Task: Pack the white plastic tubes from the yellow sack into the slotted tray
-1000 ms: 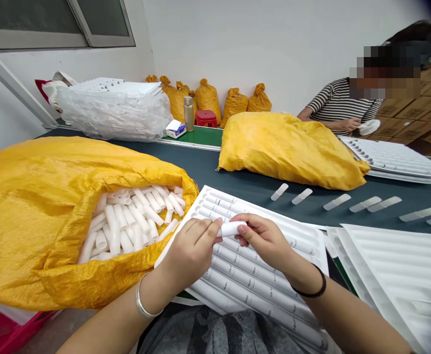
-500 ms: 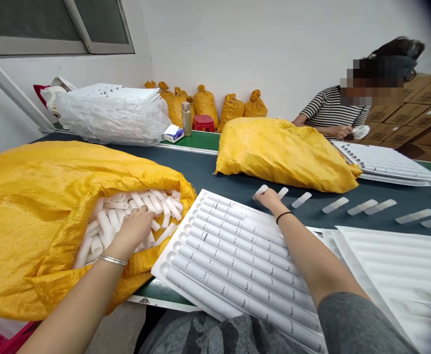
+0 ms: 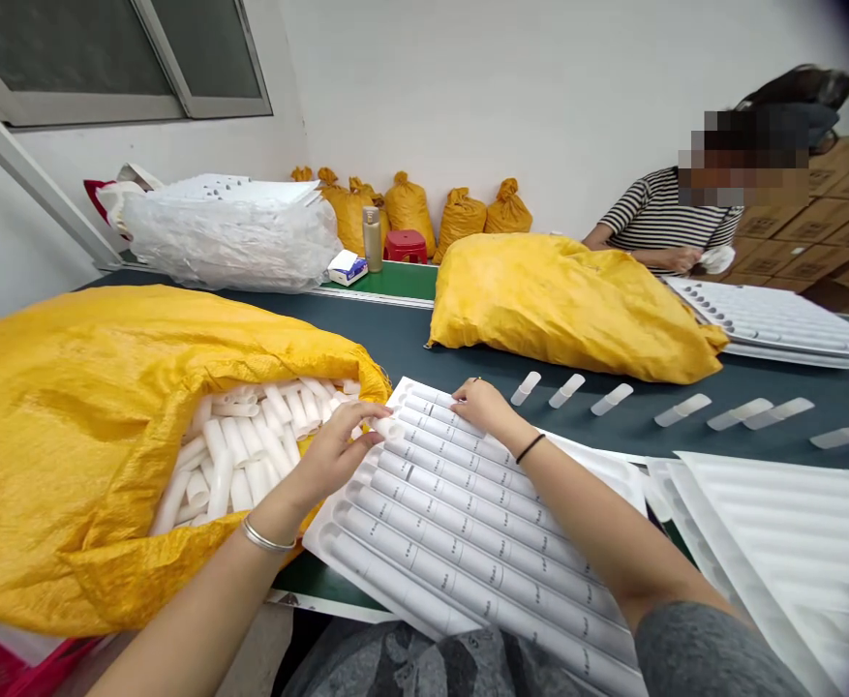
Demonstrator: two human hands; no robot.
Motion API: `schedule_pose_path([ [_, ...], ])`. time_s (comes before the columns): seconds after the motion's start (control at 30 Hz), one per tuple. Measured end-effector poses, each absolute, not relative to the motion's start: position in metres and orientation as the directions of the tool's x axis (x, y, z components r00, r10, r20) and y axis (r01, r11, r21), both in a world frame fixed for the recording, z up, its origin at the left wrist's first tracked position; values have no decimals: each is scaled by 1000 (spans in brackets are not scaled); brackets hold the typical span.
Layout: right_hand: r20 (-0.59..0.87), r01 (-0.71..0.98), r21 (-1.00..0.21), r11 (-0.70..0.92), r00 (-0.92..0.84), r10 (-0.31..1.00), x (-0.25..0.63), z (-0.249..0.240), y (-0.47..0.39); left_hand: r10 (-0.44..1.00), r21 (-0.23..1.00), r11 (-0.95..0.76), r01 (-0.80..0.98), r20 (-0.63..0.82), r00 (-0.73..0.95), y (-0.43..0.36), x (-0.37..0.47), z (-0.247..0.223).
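Note:
My left hand [image 3: 344,447] pinches a short translucent white tube [image 3: 386,427] over the left edge of a white ridged tray [image 3: 327,530]. Printed pale cylinders [image 3: 424,528] lie in rows along the tray's grooves. Over the tray's far rows, my right hand [image 3: 483,407] has its fingers bent down and drawn together; whatever lies beneath the fingertips is hidden. To the left, an open yellow sack [image 3: 105,387] is full of loose white tubes [image 3: 250,440]. Several frosted two-part tubes [image 3: 567,390] lie spaced out on the dark belt behind my right hand.
A closed yellow sack [image 3: 561,300] lies across the belt. Stacked white trays [image 3: 779,542] sit at right, with more trays [image 3: 794,315] near a person in a striped shirt [image 3: 656,213]. At back left are a plastic-wrapped stack [image 3: 227,237], a bottle [image 3: 372,239] and a tissue box [image 3: 348,268].
My left hand has come out of the sack with a white tube, moving right to the tray. My right hand has let go of a frosted tube on the belt and moved left over the tray.

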State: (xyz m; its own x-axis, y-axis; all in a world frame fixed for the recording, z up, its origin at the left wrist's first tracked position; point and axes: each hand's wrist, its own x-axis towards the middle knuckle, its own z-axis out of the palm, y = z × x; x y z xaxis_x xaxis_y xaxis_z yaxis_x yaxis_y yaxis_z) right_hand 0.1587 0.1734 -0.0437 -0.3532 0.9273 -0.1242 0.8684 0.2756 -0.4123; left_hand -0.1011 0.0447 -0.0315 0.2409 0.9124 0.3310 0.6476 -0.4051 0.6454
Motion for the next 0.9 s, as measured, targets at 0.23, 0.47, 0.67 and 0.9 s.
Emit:
schedule_pose_path([
  [0.23, 71, 715, -583, 387, -429, 901, 161, -13, 120, 936, 846, -339, 412, 346, 59, 26, -81, -29],
  [0.47, 479, 247, -640, 728, -612, 629, 175, 20, 64, 905, 693, -425, 583, 320, 279, 15, -71, -3],
  [0.67, 565, 238, -548, 802, -602, 564, 183, 23, 56, 858, 635, -513, 578, 412, 308, 5, -67, 4],
  [0.9, 522, 288, -629, 722, -531, 667, 180, 15, 53, 827, 538, -539, 648, 483, 288, 0, -63, 6],
])
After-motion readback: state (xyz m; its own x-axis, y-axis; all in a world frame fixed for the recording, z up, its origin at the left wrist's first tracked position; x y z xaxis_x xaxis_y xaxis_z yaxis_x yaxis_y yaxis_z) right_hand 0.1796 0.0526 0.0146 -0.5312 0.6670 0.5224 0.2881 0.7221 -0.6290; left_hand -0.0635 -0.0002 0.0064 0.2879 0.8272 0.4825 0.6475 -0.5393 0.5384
